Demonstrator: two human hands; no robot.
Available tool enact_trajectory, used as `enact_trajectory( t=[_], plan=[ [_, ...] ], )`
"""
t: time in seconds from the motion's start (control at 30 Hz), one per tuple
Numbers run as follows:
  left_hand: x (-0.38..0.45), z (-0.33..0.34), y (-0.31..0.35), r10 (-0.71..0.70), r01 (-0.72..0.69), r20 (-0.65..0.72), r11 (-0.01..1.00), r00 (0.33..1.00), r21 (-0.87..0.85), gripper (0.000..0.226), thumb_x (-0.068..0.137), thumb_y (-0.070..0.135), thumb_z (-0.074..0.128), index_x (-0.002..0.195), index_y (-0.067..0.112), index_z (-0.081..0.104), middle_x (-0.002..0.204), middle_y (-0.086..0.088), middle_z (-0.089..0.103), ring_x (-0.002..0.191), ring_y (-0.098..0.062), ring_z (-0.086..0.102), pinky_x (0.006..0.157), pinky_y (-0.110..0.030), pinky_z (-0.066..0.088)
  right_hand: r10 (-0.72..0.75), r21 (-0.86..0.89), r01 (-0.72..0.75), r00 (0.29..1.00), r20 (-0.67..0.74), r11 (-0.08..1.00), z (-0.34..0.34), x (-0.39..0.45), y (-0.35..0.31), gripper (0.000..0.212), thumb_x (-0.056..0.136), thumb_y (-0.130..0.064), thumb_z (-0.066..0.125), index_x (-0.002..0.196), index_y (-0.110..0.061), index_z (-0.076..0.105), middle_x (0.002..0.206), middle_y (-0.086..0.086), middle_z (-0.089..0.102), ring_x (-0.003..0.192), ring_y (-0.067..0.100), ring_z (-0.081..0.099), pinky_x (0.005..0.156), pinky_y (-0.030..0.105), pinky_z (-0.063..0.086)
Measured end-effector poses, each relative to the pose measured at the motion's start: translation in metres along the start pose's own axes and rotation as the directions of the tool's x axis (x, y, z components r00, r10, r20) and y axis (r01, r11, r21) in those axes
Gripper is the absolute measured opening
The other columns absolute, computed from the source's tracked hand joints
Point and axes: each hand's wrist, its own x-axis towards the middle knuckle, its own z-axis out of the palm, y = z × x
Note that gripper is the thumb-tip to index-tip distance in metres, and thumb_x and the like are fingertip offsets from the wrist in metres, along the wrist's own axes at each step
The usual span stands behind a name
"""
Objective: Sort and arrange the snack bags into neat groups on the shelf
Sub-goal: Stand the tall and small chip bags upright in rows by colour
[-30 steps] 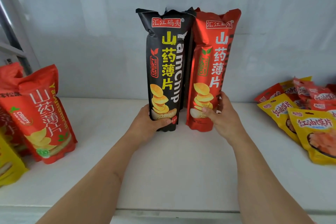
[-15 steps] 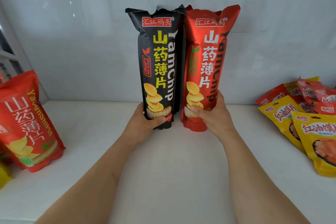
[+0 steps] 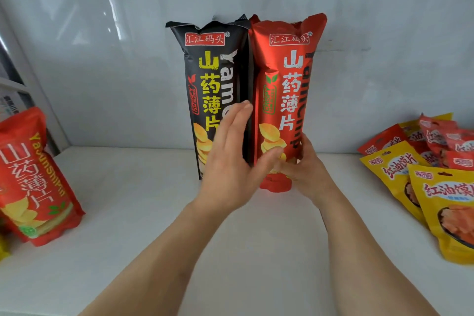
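Note:
A tall black yam-chip bag (image 3: 207,79) and a tall red yam-chip bag (image 3: 284,79) stand upright side by side against the white back wall. My left hand (image 3: 230,159) is off the black bag, fingers straight and apart, held flat in front of the seam between the two bags. My right hand (image 3: 305,174) wraps around the lower part of the red bag, gripping it near its base on the white shelf (image 3: 154,213).
Another red yam-chip bag (image 3: 33,179) leans at the far left, with a yellow bag's corner below it. A heap of small yellow bags (image 3: 441,210) and red bags (image 3: 446,141) lies at the right. A shelf frame post rises at the left.
My left hand has let go of the black bag and lifted open in front of both bags. The right hand still holds the red bag. The camera has moved closer.

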Motion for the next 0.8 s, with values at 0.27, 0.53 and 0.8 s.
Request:
enact_trajectory(
  t=[0.27,0.53,0.8],
  plan=[
    [0.033,0.05,0.003,-0.542,0.594,0.247,0.697,0.803,-0.403,0.099,0.084,0.05,0.073,0.16,0.025,0.015,0.139,0.016,0.048,0.127,-0.002,0.051,0.098,-0.021,0.046,0.012,-0.032,-0.009,0.997,0.077,0.999,-0.013,-0.003,0.006,0.078,0.07,-0.032,0.086,0.134,-0.043,0.042,0.114,-0.029,0.062,0.097,-0.017,0.059,0.08,0.014,0.052],
    [0.038,0.077,-0.026,-0.542,0.592,0.264,0.619,0.797,-0.516,0.103,0.062,0.061,0.082,0.148,0.032,0.035,0.122,0.009,0.07,0.109,-0.01,0.07,0.097,-0.044,0.057,0.01,-0.023,-0.007,0.99,0.144,1.0,-0.016,0.003,0.012,0.079,0.062,-0.051,0.081,0.126,-0.058,0.035,0.125,-0.026,0.058,0.108,-0.008,0.059,0.086,0.018,0.05],
    [0.045,0.084,-0.046,-0.455,0.582,0.367,0.57,0.811,-0.58,0.095,0.067,0.056,0.082,0.147,0.027,0.039,0.128,0.0,0.069,0.116,-0.019,0.068,0.101,-0.05,0.054,0.015,-0.043,-0.007,0.982,0.189,0.999,-0.018,0.01,0.021,0.08,0.071,-0.051,0.081,0.136,-0.055,0.035,0.13,-0.023,0.058,0.116,-0.005,0.057,0.1,0.029,0.048]
  ],
)
